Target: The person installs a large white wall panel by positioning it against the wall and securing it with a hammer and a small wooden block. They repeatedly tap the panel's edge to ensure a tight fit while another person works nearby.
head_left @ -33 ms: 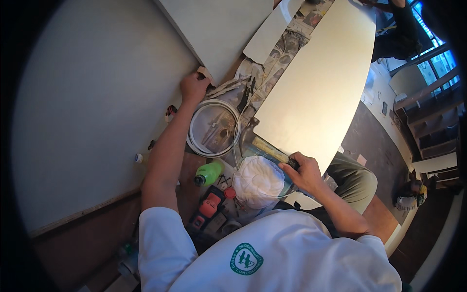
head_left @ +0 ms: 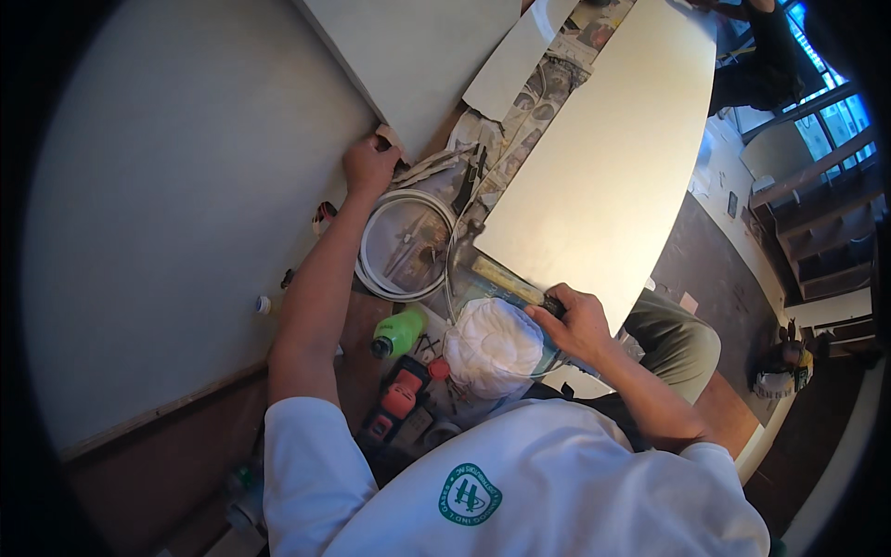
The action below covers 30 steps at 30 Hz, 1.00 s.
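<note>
My right hand (head_left: 577, 320) is closed around the dark grip of a hammer (head_left: 509, 278) with a yellow handle. The hammer's head is blurred by motion and lies near the corner of a long white board (head_left: 594, 167). At the left, my left hand (head_left: 370, 165) pinches a small light wooden block (head_left: 390, 141) against the lower corner of a pale panel (head_left: 418, 65). Part of the block is hidden by the fingers. Just below that hand lies a coil of white cable or tubing (head_left: 360, 251).
A bundle of white cloth (head_left: 492, 348), a green bottle (head_left: 399, 332) and a red-and-black tool (head_left: 399, 399) lie close to my body. A large pale panel (head_left: 186, 213) stands on the left. Paper scraps lie between the boards. Another person (head_left: 756, 70) is at the far right.
The hammer in my right hand has shifted slightly to the upper left, and its head is now smeared. My left hand and the wooden block have stayed put.
</note>
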Each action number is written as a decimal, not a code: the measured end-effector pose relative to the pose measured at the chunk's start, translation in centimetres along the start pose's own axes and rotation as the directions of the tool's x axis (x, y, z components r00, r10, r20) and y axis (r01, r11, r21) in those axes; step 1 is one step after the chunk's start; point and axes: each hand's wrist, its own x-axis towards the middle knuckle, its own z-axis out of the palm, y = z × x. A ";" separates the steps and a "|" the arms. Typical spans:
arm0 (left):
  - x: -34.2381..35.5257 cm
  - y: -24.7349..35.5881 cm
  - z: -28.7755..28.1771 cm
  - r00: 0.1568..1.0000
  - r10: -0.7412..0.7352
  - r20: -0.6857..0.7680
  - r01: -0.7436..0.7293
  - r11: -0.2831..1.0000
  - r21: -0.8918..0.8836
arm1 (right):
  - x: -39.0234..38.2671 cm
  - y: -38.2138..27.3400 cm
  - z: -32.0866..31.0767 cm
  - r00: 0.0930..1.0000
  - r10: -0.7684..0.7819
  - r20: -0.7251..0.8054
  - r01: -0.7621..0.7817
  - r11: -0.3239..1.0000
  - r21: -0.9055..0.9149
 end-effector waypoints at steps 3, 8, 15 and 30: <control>0.3 -2.1 1.2 0.994 0.057 -0.096 -0.057 0.998 0.001 | 2.7 -1.2 0.8 0.989 -0.146 -0.026 0.145 0.989 -0.034; 0.7 -0.6 0.5 0.999 0.037 -0.016 -0.037 0.999 -0.004 | 8.2 -3.6 1.6 0.978 -0.201 0.062 0.208 0.966 -0.152; 2.0 -0.4 0.4 0.996 -0.037 0.078 0.025 0.988 0.153 | 14.1 -6.3 3.3 0.971 -0.167 0.170 0.203 0.954 -0.222; 1.2 0.2 0.3 0.999 0.010 0.049 -0.019 0.984 0.179 | 19.9 -7.1 5.7 0.961 -0.225 0.164 0.258 0.940 -0.223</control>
